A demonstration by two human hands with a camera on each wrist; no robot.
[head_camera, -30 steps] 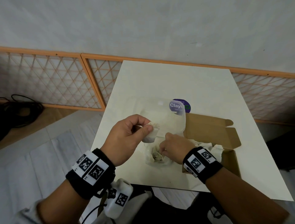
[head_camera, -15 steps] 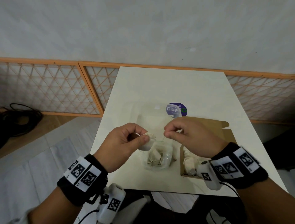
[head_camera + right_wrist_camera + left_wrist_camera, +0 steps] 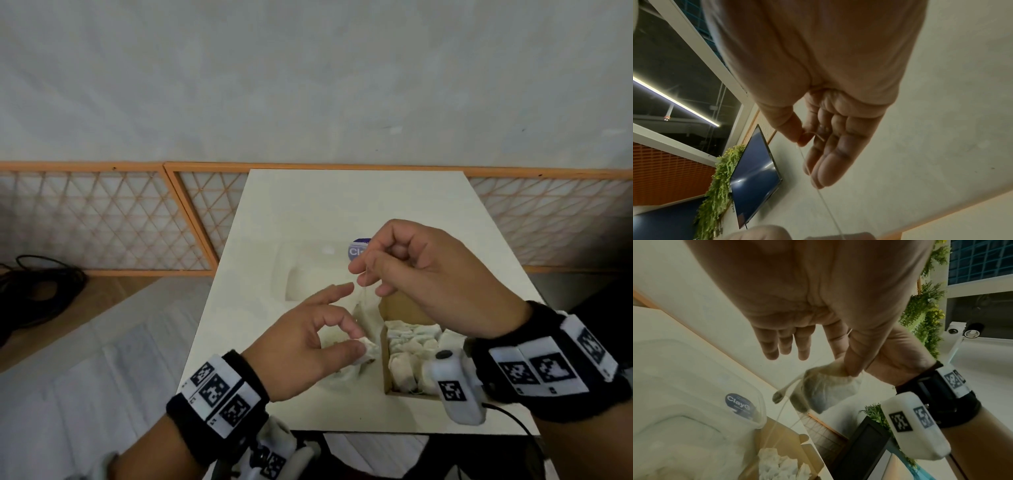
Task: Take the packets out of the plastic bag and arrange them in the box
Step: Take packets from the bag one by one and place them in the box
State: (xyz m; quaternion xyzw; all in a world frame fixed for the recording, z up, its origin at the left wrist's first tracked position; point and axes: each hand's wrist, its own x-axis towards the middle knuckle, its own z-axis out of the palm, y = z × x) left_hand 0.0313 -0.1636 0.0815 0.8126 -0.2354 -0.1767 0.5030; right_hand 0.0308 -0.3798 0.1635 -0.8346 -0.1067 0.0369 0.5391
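**Over the white table, a packet and its string held between two hands**

Above the near edge of the white table [image 3: 308, 205], the left hand [image 3: 301, 356] pinches a small white packet [image 3: 368, 349] between thumb and forefinger, while its other three fingers stretch out loosely. From the left wrist view the packet [image 3: 824, 386] hangs below the thumb tip, with a thin string [image 3: 781, 410] trailing off it toward the table.

The right hand [image 3: 428, 274] is raised higher and farther from the body, thumb and forefinger pressed together on the upper end of that string [image 3: 363, 294]. The right wrist view shows the string [image 3: 807, 162] clamped at the thumb tip and running down past the half-curled fingers.

The cardboard box [image 3: 385, 363] sits on the table under the right wrist, its lid flap open, and several white packets [image 3: 411, 339] already lie in it. Just left of the box, beneath the left hand, lies the clear plastic bag [image 3: 342, 373]; what remains inside it I cannot make out clearly. Beyond the hands rests a clear plastic container [image 3: 694, 386] with a dark round label [image 3: 737, 404], touching the box flap.
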